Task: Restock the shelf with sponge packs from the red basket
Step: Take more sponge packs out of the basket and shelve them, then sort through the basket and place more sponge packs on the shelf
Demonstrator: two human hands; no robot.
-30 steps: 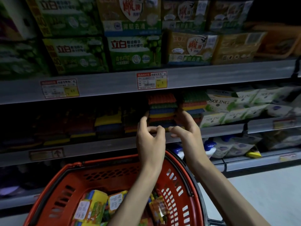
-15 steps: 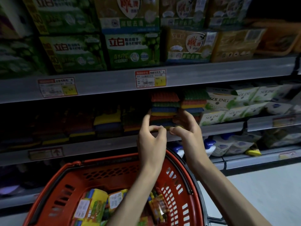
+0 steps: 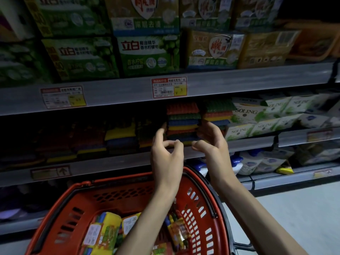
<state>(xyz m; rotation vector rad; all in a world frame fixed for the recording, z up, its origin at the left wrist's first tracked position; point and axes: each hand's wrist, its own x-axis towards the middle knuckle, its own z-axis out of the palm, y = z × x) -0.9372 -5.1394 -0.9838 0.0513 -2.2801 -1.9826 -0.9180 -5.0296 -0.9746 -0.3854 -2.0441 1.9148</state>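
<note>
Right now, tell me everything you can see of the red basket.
The red basket is glossy plastic, rounded, with slotted and perforated walls and a dark handle folded along its right rim. It sits upright below the sponge shelf, wrapped sponge packs lying inside. The left forearm crosses above it; the left hand and right hand are up at that shelf, off it. What carries it is hidden.

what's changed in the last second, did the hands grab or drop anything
Hardly anything. The left hand and right hand edged slightly up beside the stack of sponge packs on the shelf; nothing was taken hold of or let go. The stack, the red basket and its loose packs stayed put.
</note>
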